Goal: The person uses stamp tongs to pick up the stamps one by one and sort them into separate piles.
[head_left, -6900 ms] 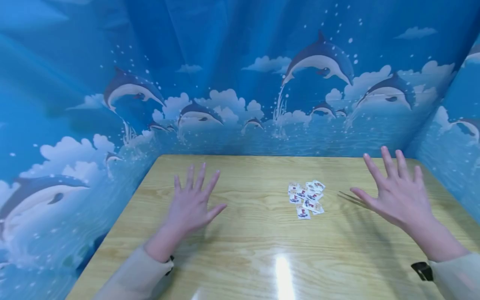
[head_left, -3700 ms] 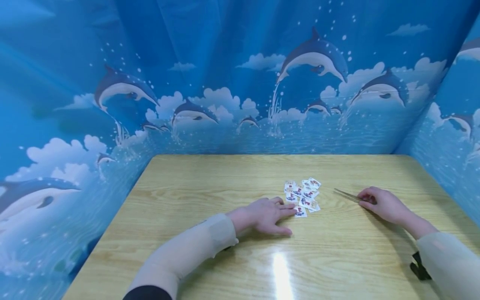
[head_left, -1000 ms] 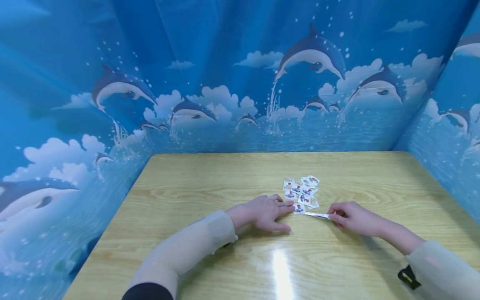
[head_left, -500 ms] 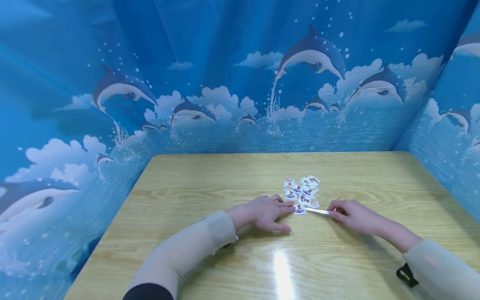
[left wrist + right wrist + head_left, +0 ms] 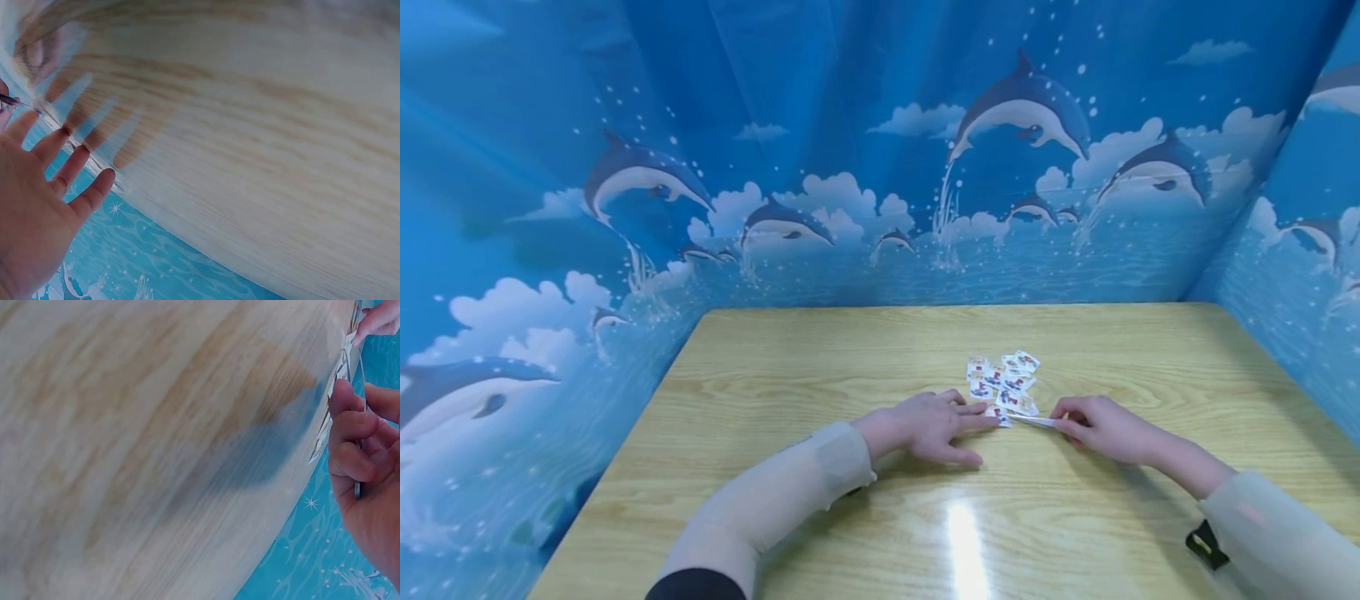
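Observation:
Metal tweezers [image 5: 1034, 421] are pinched between the thumb and fingers of my right hand [image 5: 1108, 430]. Their tips reach the right edge of the nearest small printed paper piece [image 5: 1003, 421]. From the other side, my left hand [image 5: 928, 427] lies palm down with fingers extended, its fingertips over that piece's left part. In the right wrist view the two arms of the tweezers [image 5: 363, 375] stand apart toward the tips. The left hand [image 5: 37, 200] shows its fingers spread in the left wrist view.
Several similar printed paper pieces [image 5: 1017, 382] overlap in a loose cluster just beyond the fingertips. They lie on a wood-grain table [image 5: 820, 350]. A blue dolphin-print curtain [image 5: 850, 150] encloses its back and sides.
Earlier both hands hovered spread; the right then took up the tweezers from the table and brought them left to the nearest piece. Just now the left fingertips slid slightly right over it.

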`<state>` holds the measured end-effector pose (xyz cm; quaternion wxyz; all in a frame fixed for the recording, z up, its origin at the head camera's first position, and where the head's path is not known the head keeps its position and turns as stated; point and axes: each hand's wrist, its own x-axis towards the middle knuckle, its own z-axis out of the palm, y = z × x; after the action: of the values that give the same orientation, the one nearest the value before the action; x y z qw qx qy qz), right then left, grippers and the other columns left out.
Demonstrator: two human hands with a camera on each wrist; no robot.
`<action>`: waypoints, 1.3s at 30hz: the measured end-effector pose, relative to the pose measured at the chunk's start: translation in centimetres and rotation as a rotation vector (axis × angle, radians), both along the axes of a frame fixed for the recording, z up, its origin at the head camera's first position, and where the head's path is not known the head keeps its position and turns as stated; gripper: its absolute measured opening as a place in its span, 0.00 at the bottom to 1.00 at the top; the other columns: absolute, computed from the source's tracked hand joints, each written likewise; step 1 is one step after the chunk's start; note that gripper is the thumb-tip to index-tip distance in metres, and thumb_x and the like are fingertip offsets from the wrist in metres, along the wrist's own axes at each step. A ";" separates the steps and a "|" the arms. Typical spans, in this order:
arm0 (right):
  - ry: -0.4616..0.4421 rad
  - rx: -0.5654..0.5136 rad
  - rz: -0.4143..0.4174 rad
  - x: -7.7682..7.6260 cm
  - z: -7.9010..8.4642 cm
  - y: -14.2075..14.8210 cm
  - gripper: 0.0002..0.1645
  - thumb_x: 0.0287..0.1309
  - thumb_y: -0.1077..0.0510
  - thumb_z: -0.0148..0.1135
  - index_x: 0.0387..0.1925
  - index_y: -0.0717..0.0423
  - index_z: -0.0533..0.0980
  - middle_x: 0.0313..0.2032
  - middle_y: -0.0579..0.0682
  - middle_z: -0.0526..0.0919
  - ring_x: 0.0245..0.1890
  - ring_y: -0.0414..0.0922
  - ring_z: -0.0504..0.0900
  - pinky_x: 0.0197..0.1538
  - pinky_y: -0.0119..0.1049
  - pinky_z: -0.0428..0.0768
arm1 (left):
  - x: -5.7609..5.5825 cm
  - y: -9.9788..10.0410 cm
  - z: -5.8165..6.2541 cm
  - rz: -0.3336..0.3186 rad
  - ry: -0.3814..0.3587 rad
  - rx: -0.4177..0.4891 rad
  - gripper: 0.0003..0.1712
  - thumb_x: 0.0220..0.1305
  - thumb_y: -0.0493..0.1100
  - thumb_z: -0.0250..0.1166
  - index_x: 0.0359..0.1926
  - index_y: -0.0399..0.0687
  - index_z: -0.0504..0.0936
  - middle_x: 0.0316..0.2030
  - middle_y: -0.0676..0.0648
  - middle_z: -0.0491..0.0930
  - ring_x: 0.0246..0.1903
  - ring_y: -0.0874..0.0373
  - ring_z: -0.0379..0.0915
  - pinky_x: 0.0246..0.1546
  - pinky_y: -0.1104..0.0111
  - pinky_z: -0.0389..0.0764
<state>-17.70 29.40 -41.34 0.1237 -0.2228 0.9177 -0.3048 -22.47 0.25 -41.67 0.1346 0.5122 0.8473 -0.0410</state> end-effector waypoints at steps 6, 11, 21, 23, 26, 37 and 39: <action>0.004 0.007 0.002 -0.1 -0.1 0.0 0.06 0.69 0.61 0.54 0.40 0.56 0.78 0.18 0.42 0.73 0.16 0.35 0.65 0.20 0.31 0.67 | -0.1 -0.1 0.0 -0.018 -0.010 -0.004 0.39 0.66 0.75 0.41 0.74 0.75 0.50 0.75 0.57 0.44 0.69 0.54 0.52 0.60 0.60 0.67; 0.020 0.004 0.012 -0.1 -0.2 0.1 0.06 0.69 0.61 0.55 0.39 0.56 0.78 0.18 0.41 0.73 0.16 0.35 0.65 0.20 0.31 0.67 | 0.0 -0.1 0.2 -0.028 -0.007 -0.012 0.38 0.66 0.75 0.42 0.73 0.75 0.54 0.75 0.55 0.46 0.68 0.55 0.53 0.59 0.61 0.67; 0.011 0.006 0.006 0.1 -0.1 0.1 0.06 0.69 0.60 0.55 0.39 0.56 0.78 0.18 0.42 0.73 0.16 0.35 0.65 0.20 0.31 0.67 | 0.1 0.1 0.5 -0.005 -0.032 -0.024 0.38 0.67 0.74 0.41 0.74 0.73 0.54 0.75 0.55 0.46 0.69 0.54 0.51 0.61 0.59 0.66; 0.008 0.007 0.007 0.2 0.0 0.1 0.06 0.69 0.60 0.55 0.39 0.56 0.78 0.18 0.42 0.73 0.16 0.35 0.65 0.20 0.31 0.67 | 0.1 0.1 0.5 -0.003 -0.033 -0.025 0.37 0.67 0.74 0.42 0.74 0.73 0.55 0.75 0.55 0.46 0.69 0.55 0.51 0.61 0.59 0.66; 0.006 0.001 0.015 0.6 0.2 0.0 0.06 0.68 0.60 0.55 0.38 0.56 0.78 0.18 0.41 0.73 0.16 0.34 0.65 0.21 0.31 0.67 | 0.2 0.1 0.5 0.000 -0.031 -0.029 0.38 0.67 0.74 0.41 0.74 0.72 0.54 0.75 0.55 0.46 0.69 0.55 0.51 0.61 0.59 0.66; -0.029 -0.022 0.044 1.1 0.4 -0.6 0.07 0.69 0.61 0.54 0.38 0.57 0.78 0.17 0.42 0.74 0.16 0.34 0.65 0.20 0.30 0.67 | 0.2 0.2 0.5 -0.007 -0.012 -0.023 0.39 0.66 0.74 0.42 0.74 0.71 0.55 0.74 0.54 0.47 0.68 0.54 0.53 0.59 0.60 0.68; -0.031 -0.019 0.037 1.1 0.4 -0.7 0.07 0.69 0.61 0.54 0.37 0.57 0.78 0.17 0.42 0.74 0.16 0.34 0.65 0.20 0.30 0.67 | 0.2 0.2 0.5 -0.008 -0.011 -0.022 0.39 0.66 0.74 0.42 0.74 0.71 0.55 0.74 0.54 0.47 0.68 0.53 0.53 0.59 0.59 0.69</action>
<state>-16.59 28.68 -40.96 0.1413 -0.2360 0.9085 -0.3145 -22.32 0.49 -41.15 0.1446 0.5143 0.8440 -0.0478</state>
